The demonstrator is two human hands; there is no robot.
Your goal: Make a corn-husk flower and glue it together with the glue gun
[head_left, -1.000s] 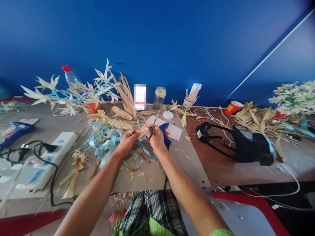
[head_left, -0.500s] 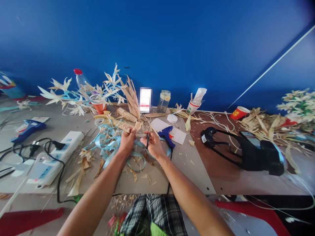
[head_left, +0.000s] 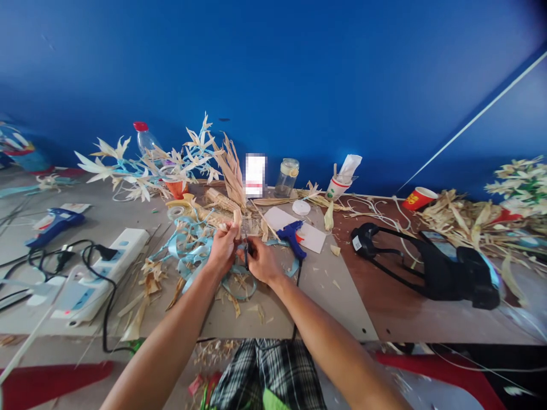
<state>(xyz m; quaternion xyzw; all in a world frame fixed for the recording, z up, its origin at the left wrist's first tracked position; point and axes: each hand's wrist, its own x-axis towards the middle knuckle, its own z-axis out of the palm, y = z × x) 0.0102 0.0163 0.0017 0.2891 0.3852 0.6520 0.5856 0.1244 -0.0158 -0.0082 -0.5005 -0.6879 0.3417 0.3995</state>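
Between the fingers of my left hand (head_left: 223, 246) is a pale piece of corn husk (head_left: 237, 218), its end sticking up past the fingertips. My right hand (head_left: 262, 261) is closed around dark-handled scissors (head_left: 247, 253), whose blades point away from me beside the husk. Whether the blades touch the husk I cannot make out. Under and left of my left hand lies a tangle of light blue ribbon (head_left: 182, 242). Corn cobs (head_left: 222, 200) lie just beyond it. A blue glue gun (head_left: 293, 237) rests right of my right hand, on white paper (head_left: 314, 236).
Husk flowers on blue stems (head_left: 141, 165) stand at the back left. A white power strip (head_left: 109, 267) with black cords and another blue glue gun (head_left: 55, 226) are at left. At right lie a black head strap (head_left: 431, 267), a red paper cup (head_left: 419, 198) and dried husks (head_left: 457, 216).
My right hand with the scissors has moved left, close against my left hand. The husk piece in my left hand now stands more upright.
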